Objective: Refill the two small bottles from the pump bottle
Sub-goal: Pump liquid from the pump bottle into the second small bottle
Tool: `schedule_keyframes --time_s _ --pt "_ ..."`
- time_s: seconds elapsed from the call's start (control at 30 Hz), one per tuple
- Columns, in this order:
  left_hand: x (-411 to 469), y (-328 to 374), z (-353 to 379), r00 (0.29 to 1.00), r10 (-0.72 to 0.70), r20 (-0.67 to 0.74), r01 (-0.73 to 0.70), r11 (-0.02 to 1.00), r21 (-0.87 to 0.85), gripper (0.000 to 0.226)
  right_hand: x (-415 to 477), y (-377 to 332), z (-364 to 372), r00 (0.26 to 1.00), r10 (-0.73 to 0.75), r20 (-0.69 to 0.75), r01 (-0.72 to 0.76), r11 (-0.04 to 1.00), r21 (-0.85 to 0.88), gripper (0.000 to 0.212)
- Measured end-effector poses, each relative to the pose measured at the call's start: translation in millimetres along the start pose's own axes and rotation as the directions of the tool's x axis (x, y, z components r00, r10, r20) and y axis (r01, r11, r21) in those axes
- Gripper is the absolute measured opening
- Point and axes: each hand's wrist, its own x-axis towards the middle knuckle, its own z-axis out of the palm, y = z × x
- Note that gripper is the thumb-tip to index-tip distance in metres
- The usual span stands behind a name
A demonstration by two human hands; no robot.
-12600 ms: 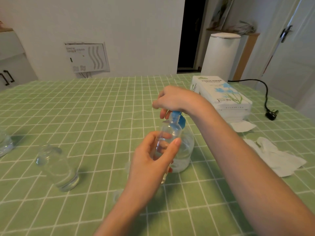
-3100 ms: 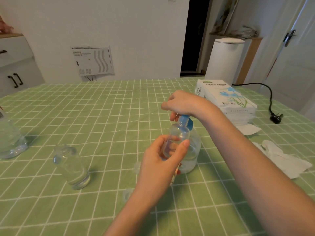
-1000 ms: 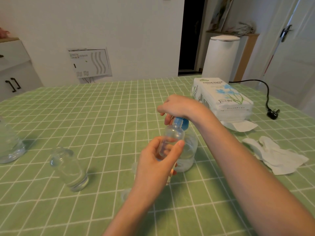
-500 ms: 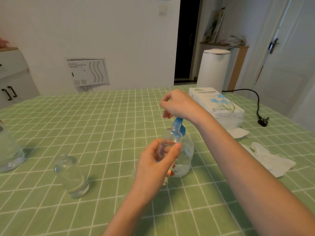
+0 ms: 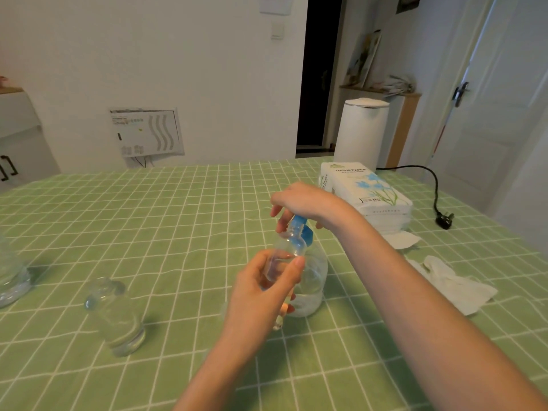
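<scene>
**Head view.** A clear small bottle is being held by the left hand, pinched between thumb and fingers, with its open neck being kept just beside the blue pump head. The pump head is being covered from above by the right hand, with the fingers curled down round it. The pump bottle is being supported upright near the middle of the green checked table, directly behind the held bottle. A second small bottle is being shown upright toward the left edge, and a larger clear bottle is being cut off at that edge. A tissue pack and a crumpled tissue are being shown along the right edge.
</scene>
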Motion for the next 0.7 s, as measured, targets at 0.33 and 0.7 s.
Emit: schedule_keyframes --time_s 0.33,0.7 --pt "3.7 8.2 -7.0 1.0 -0.012 0.023 0.011 1.0 0.02 0.037 0.6 -0.6 1.2 0.999 0.023 0.031 -0.023 1.0 -0.02 0.034" --pt "5.6 0.9 -3.1 1.0 0.018 0.021 -0.017 1.0 -0.025 0.034 7.0 2.5 2.2 0.999 0.029 0.038 -0.029 0.999 0.021 0.032"
